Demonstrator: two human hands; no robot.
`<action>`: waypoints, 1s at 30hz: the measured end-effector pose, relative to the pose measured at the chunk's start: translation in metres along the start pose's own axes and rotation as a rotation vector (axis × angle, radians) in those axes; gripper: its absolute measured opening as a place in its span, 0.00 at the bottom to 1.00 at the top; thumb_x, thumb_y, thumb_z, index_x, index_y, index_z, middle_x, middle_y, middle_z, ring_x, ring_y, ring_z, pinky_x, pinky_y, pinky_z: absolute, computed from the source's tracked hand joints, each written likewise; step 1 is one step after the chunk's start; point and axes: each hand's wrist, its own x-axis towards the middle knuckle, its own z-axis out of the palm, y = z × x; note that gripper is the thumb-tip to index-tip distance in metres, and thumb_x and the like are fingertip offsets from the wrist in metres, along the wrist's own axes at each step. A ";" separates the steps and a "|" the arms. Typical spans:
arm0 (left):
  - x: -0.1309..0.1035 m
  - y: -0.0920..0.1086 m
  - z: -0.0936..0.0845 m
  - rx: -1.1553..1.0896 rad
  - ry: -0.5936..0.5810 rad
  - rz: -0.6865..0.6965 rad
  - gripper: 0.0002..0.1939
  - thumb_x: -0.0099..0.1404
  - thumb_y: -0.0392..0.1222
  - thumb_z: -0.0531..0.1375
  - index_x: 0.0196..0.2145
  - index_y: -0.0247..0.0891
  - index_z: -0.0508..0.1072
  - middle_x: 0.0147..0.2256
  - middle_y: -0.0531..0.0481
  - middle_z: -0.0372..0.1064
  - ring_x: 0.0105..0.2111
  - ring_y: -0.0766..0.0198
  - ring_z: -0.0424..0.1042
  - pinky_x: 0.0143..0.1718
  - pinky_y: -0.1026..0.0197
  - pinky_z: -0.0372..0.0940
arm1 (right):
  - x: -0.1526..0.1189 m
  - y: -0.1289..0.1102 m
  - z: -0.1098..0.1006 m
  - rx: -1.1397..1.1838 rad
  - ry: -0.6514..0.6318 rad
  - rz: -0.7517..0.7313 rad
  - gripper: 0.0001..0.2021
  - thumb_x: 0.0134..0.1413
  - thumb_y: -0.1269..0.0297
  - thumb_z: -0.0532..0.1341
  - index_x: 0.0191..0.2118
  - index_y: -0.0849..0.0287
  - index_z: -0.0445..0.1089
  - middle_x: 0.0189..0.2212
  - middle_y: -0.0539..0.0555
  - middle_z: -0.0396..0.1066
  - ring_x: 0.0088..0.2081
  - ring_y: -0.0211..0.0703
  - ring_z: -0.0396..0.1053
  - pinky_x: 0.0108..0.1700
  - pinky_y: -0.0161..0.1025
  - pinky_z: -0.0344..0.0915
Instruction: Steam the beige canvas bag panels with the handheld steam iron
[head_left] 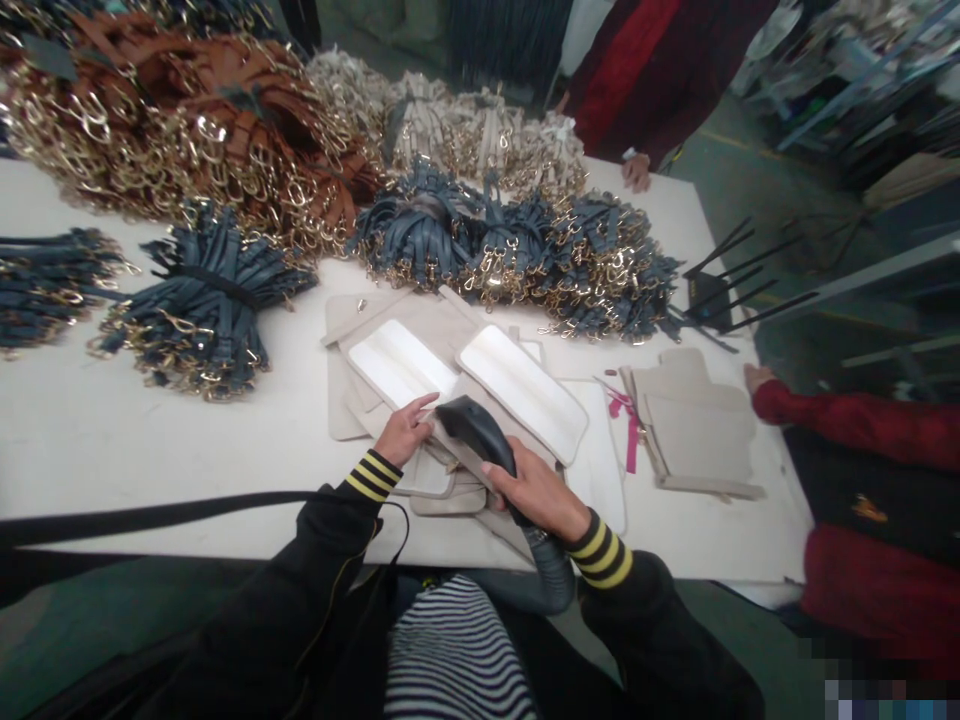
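My right hand [541, 490] is wrapped round the handle of a black vacuum nozzle [480, 428] with a ribbed grey hose [553, 575] trailing down over the table edge. Its wide mouth points left, over a loose pile of beige panels [352, 400]. My left hand [406, 430] lies beside that mouth, index finger stretched out over the panels and nothing visible in its grasp. Two white-faced panels, one at the left [401, 358] and one at the right [525, 390], lie on top of the pile. The nozzle hides part of the panels beneath.
Bundled dark blue straps [217, 290] with gold clasps, brown straps [247, 130] and cream straps [450, 130] cover the table's back. Right of the pile lie pink-handled scissors [619, 405], a stitched beige piece [694, 420] and a black router [709, 298]. Co-workers' hands [636, 172] touch the table.
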 end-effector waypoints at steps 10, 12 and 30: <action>-0.002 -0.007 -0.001 -0.174 0.060 -0.028 0.28 0.46 0.43 0.65 0.44 0.32 0.66 0.29 0.47 0.74 0.28 0.62 0.72 0.34 0.58 0.65 | -0.010 -0.002 0.000 0.013 -0.024 0.008 0.09 0.55 0.63 0.54 0.40 0.60 0.57 0.21 0.46 0.64 0.20 0.39 0.68 0.25 0.36 0.64; -0.004 -0.008 -0.001 -0.221 0.092 -0.034 0.24 0.44 0.43 0.66 0.39 0.32 0.67 0.26 0.50 0.73 0.26 0.64 0.71 0.32 0.60 0.65 | -0.016 -0.001 0.002 0.008 -0.023 0.028 0.09 0.56 0.62 0.54 0.41 0.60 0.57 0.22 0.47 0.64 0.20 0.40 0.68 0.24 0.35 0.63; -0.013 0.000 0.012 -0.341 0.202 -0.012 0.20 0.39 0.40 0.69 0.30 0.34 0.68 0.24 0.51 0.72 0.25 0.66 0.70 0.32 0.61 0.64 | -0.016 -0.006 0.006 -0.066 -0.004 -0.020 0.11 0.55 0.63 0.55 0.43 0.62 0.59 0.22 0.48 0.66 0.20 0.39 0.68 0.26 0.35 0.63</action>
